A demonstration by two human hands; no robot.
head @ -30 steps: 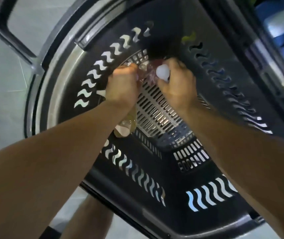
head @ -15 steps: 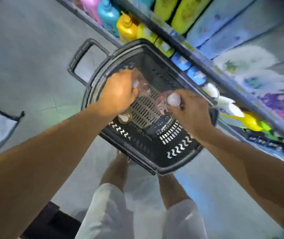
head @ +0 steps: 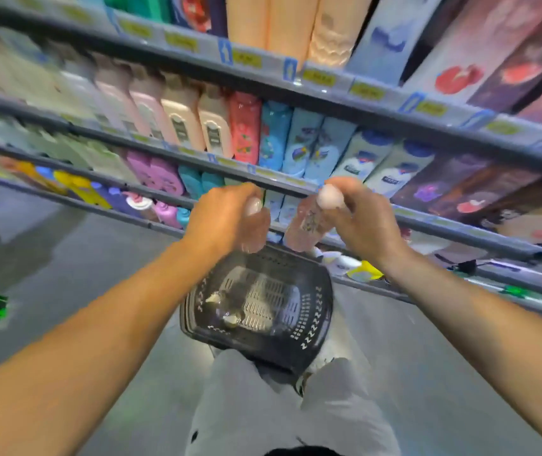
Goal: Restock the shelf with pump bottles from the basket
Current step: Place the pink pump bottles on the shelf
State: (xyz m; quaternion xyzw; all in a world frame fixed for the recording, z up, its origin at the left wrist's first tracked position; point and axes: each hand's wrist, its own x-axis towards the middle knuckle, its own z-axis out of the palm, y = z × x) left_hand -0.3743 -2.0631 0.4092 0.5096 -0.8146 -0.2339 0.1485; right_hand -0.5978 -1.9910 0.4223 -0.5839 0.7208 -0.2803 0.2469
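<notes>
**A bottle in each hand, above the basket**

The left hand (head: 222, 218) grips one clear pump bottle (head: 256, 232), and the right hand (head: 362, 222) grips another (head: 306, 225), both held by the top before the shelf (head: 296, 185). Motion blur hides the labels. Below, the basket (head: 322, 324) holds two more bottles (head: 227, 311), hard to make out.

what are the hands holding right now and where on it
Each holds a clear pump bottle by its top: left hand on one bottle, right hand on the other bottle.
</notes>
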